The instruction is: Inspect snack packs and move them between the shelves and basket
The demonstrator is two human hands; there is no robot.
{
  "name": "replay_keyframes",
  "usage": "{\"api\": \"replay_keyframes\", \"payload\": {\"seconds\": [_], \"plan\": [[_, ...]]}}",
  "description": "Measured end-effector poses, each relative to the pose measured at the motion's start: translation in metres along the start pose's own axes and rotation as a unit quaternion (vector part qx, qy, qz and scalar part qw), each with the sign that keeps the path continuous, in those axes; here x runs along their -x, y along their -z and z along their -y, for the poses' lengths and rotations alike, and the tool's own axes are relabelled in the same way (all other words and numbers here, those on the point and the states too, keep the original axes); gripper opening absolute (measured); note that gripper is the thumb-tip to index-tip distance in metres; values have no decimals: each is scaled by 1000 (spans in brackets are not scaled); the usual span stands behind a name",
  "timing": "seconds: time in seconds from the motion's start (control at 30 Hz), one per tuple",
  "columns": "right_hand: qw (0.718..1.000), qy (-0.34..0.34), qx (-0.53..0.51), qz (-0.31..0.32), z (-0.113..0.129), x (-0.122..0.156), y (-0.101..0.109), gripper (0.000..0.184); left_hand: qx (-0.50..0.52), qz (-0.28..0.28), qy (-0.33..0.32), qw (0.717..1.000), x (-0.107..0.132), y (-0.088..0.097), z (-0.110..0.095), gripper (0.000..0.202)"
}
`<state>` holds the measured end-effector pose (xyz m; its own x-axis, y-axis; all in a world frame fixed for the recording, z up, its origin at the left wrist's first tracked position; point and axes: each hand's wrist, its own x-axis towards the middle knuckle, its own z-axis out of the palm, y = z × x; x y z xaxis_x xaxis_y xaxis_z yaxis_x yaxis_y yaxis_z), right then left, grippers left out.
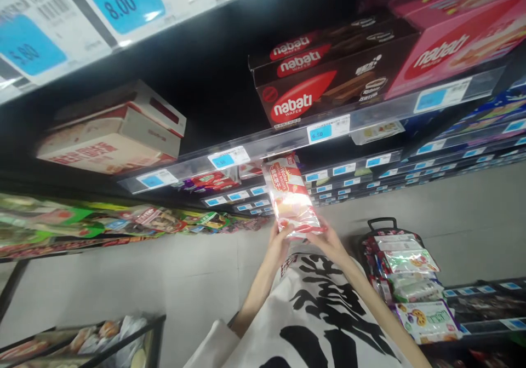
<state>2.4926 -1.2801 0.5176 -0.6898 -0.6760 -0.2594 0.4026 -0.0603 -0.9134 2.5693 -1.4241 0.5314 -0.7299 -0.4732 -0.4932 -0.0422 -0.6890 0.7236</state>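
A red and white packet of wafer biscuits (291, 195) is held out in front of my chest, tilted, with its far end just below the shelf edge. My left hand (280, 239) grips its near left corner, thumb on top. On the near right corner, my right hand (327, 242) is closed on the same packet; some of its fingers are hidden beneath. Beyond the packet, dark nabati wafer boxes (296, 105) are stacked on the shelf, with pink nabati boxes (444, 53) to their right. Cream-coloured boxes (110, 138) stand farther left.
A clear shelf edge (267, 149) with price tags runs across just above my hands. More tagged shelves lie below it. On the floor at right stands a basket with a black handle (382, 223), piled with snack packets. A rack of bagged goods (107, 338) is at lower left.
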Motion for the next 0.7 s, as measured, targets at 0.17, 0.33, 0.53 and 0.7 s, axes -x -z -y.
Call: {"api": "replay_keyframes", "payload": {"seconds": [0.17, 0.33, 0.53, 0.7], "plan": [[999, -28, 26, 19, -12, 0, 6, 38, 29, -11, -31, 999, -47, 10, -67, 36], [996, -73, 24, -41, -30, 6, 18, 44, 121, -49, -70, 989, -87, 14, -115, 19], [990, -94, -10, -106, -29, 11, 27, 49, 145, -84, -45, 985, -111, 17, -124, 9], [987, -99, -16, -123, -26, 16, 29, 47, 191, -162, -142, 958, -105, 11, -94, 19]]}}
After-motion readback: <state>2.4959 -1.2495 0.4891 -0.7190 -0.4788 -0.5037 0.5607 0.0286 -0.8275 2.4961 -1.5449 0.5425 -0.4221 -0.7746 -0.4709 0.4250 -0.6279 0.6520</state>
